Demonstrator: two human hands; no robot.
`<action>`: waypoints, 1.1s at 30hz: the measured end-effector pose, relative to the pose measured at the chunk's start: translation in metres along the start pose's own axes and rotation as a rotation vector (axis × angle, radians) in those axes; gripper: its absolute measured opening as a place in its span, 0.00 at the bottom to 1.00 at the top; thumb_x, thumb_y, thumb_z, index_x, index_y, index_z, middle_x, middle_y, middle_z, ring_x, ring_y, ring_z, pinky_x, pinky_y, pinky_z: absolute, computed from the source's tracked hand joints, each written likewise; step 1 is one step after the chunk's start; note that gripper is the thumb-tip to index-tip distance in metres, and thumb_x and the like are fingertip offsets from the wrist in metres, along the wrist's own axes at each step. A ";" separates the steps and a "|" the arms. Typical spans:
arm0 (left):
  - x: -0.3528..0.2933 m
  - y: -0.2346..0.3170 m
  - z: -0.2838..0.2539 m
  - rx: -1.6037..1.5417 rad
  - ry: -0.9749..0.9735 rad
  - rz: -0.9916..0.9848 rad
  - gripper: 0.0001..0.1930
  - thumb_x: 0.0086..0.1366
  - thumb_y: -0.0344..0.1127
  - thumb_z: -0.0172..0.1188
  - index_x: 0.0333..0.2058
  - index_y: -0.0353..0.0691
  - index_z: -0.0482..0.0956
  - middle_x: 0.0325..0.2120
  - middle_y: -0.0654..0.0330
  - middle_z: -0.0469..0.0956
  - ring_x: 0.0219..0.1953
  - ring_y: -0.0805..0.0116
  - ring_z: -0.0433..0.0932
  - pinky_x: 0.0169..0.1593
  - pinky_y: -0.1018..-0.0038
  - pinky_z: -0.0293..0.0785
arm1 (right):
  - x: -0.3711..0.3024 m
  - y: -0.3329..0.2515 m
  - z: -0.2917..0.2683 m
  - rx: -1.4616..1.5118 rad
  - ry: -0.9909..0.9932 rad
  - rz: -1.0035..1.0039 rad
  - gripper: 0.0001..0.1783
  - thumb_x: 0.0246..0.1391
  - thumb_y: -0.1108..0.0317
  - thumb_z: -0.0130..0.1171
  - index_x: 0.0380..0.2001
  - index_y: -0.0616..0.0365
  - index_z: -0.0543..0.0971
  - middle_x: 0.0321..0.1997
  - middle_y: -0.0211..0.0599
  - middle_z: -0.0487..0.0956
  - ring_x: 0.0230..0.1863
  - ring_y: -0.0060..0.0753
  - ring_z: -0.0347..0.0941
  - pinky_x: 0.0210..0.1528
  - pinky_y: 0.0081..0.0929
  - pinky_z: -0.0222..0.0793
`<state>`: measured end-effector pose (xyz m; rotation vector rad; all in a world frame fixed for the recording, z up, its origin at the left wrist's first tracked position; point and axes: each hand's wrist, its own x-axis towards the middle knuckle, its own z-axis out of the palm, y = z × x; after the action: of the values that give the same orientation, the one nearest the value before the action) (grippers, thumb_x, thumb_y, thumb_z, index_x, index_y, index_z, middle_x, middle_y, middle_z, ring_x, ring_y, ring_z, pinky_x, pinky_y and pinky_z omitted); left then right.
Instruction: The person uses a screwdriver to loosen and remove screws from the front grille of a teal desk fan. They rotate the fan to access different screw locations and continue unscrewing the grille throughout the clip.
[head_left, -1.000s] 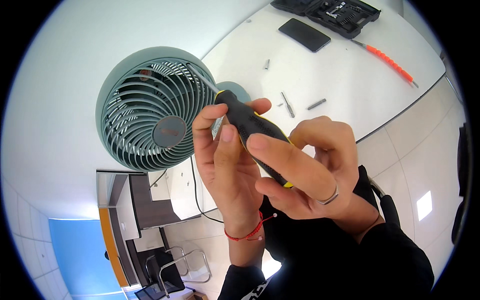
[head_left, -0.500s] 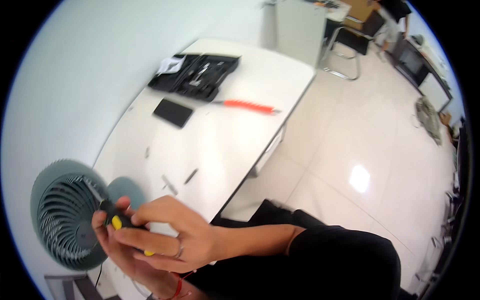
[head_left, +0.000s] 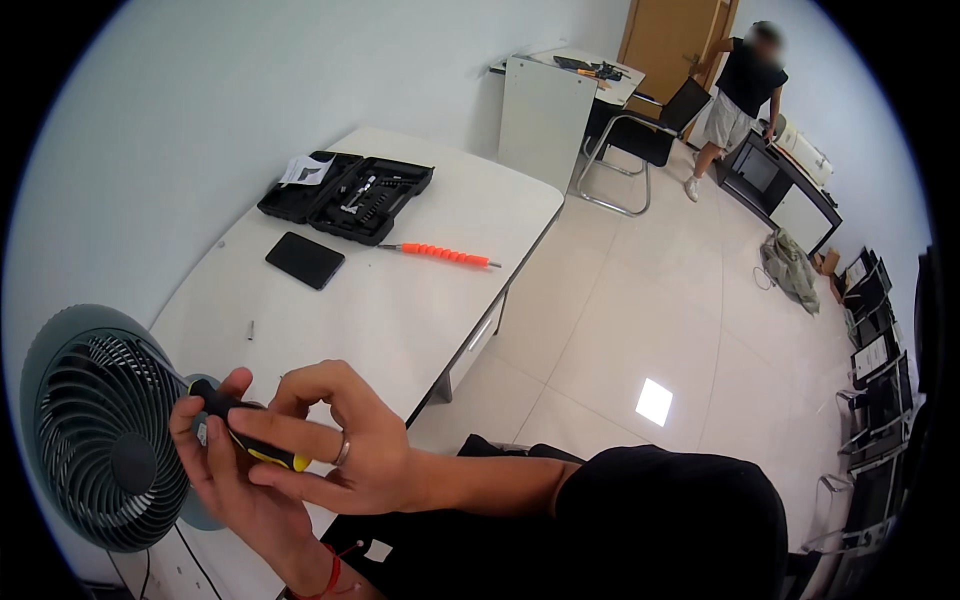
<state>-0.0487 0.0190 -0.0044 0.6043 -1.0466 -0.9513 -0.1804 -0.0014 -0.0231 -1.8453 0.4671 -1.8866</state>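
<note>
Both hands are on a black and yellow screwdriver [head_left: 213, 399] at the lower left, its thin metal shaft pointing up and left in front of a dark green fan [head_left: 133, 463]. My left hand [head_left: 235, 485] has its fingers around the handle from below. My right hand [head_left: 350, 430], with a ring on one finger, pinches the handle's rear part. Whether the shaft's tip touches the fan's grille I cannot tell. A small metal bit [head_left: 251, 330] lies on the white table [head_left: 400, 330] beyond my hands.
Farther along the table are a black phone [head_left: 305, 260], an open black tool case [head_left: 375, 205] with a paper [head_left: 307, 170] on it, and an orange flexible shaft [head_left: 445, 256]. A chair [head_left: 640, 140] and another person [head_left: 745, 90] are in the far background.
The view has shifted, so the table items appear lower and farther left, and the other person shows more fully. Both hands stay on the screwdriver, while the right hand's fingers have shifted slightly.
</note>
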 end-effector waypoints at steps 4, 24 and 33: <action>-0.001 0.003 0.007 0.076 0.050 0.008 0.14 0.79 0.37 0.44 0.59 0.44 0.66 0.53 0.47 0.78 0.58 0.61 0.77 0.59 0.67 0.75 | 0.009 0.007 0.002 -0.049 0.109 -0.193 0.32 0.42 0.76 0.76 0.55 0.60 0.81 0.51 0.43 0.75 0.46 0.41 0.76 0.45 0.31 0.74; -0.005 0.043 -0.035 1.857 0.412 0.902 0.20 0.62 0.30 0.64 0.54 0.39 0.76 0.43 0.62 0.84 0.48 0.64 0.78 0.59 0.65 0.66 | 0.016 0.019 0.007 -0.059 0.050 -0.166 0.28 0.49 0.81 0.66 0.56 0.65 0.75 0.52 0.47 0.78 0.50 0.43 0.76 0.50 0.29 0.73; 0.009 0.064 -0.061 2.152 0.511 0.731 0.33 0.51 0.47 0.73 0.58 0.60 0.76 0.70 0.64 0.64 0.74 0.54 0.53 0.72 0.49 0.42 | 0.016 0.014 0.019 0.011 -0.028 -0.137 0.28 0.54 0.83 0.63 0.57 0.64 0.66 0.52 0.51 0.80 0.44 0.29 0.76 0.47 0.23 0.74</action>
<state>0.0320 0.0409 0.0258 1.7990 -1.3089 1.3296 -0.1599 -0.0197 -0.0165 -1.9383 0.3277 -1.9443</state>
